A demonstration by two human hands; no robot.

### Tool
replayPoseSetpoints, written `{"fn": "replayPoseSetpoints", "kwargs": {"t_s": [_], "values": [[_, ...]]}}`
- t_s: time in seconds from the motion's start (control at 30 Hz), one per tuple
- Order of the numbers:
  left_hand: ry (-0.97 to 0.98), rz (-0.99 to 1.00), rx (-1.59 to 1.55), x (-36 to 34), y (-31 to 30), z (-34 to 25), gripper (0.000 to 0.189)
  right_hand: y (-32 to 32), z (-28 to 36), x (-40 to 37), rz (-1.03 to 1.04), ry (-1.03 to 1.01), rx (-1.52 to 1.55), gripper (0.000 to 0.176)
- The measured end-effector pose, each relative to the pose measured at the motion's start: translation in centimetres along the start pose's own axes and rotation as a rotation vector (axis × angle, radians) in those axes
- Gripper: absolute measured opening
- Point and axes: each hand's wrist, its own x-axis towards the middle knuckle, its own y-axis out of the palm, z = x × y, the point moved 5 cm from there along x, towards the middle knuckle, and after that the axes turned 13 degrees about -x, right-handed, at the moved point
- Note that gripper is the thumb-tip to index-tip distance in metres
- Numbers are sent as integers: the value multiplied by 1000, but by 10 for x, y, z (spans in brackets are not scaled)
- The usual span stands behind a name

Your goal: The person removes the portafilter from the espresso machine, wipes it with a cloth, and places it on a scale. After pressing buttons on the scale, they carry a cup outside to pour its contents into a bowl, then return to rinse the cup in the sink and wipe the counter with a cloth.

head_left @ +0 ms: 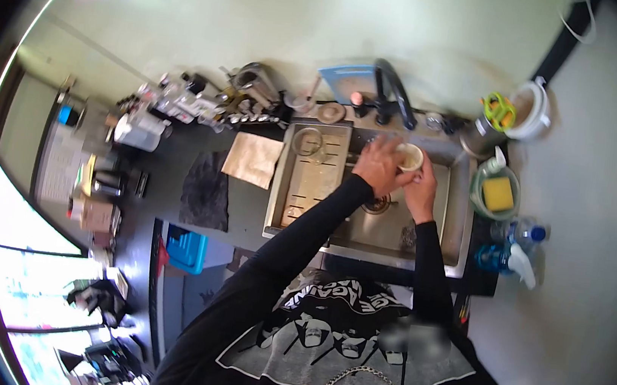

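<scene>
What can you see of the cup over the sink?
The cup is small, round and pale cream, open mouth facing the camera; its material is too blurred to tell. It hangs over the sink basin, near the dark faucet. The left hand wraps one side, the right hand grips the other.

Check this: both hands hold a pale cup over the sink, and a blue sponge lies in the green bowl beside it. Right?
The sponge is yellow, not blue, as the head view shows; it does lie in the green bowl.
</scene>
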Motion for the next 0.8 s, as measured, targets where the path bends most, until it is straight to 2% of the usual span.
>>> {"fn": "replayPoseSetpoints", "kwargs": {"t_s": [0.03,0.1,0.13,0.17,0.23,0.27,0.3,0.33,0.37,0.4,0.43,0.5,0.57,0.63,0.67,0.7,0.73,0.77,0.8], "values": [[-24,-38,20,-2,2,6,39,3,2,0,33,-34,13,58],[-33,17,-257,-5,14,10,38,7,-4,-1,34,21,49,63],[-19,-74,-248,-7,18,9,36,8,1,1,-26,4,96,62],[-18,-84,-257,-6,20,10,36,10,7,2,-22,-2,85,62],[-326,-304,-561,-4,30,30,38,3,9,5,-23,59,-62,61],[-432,-105,-513,-5,50,52,42,7,3,8,-7,46,18,60],[-619,-94,-821,-6,50,55,48,2,13,10,29,57,-53,62],[-404,-293,-671,-6,55,62,49,-4,27,13,67,68,-120,64],[-945,-274,-1411,-11,63,57,48,-7,36,16,35,-31,-106,66],[-959,-353,-1700,-7,56,40,46,-11,45,18,8,-134,-88,68],[-971,-231,-1898,-9,67,53,45,-18,60,20,63,-215,-167,71],[-761,118,-2199,-10,71,62,44,-26,82,19,132,-448,-286,70],[-826,124,-2179,-16,66,55,44,-28,78,15,139,-420,-302,71],[-814,7,-2079,-18,60,49,44,-26,71,11,145,-403,-317,71],[-778,-146,-2076,-18,58,46,43,-22,61,8,116,-303,-209,72],[-778,-141,-2075,-15,58,43,43,-17,51,4,88,-201,-101,73],[-675,-212,-1978,-10,50,40,40,-16,51,3,-5,-251,-106,73],[-575,-283,-1877,-8,42,38,37,-11,48,1,-2,-250,-106,73],[-607,-302,-1753,-10,36,38,36,-5,39,0,20,-133,-37,73]]}}
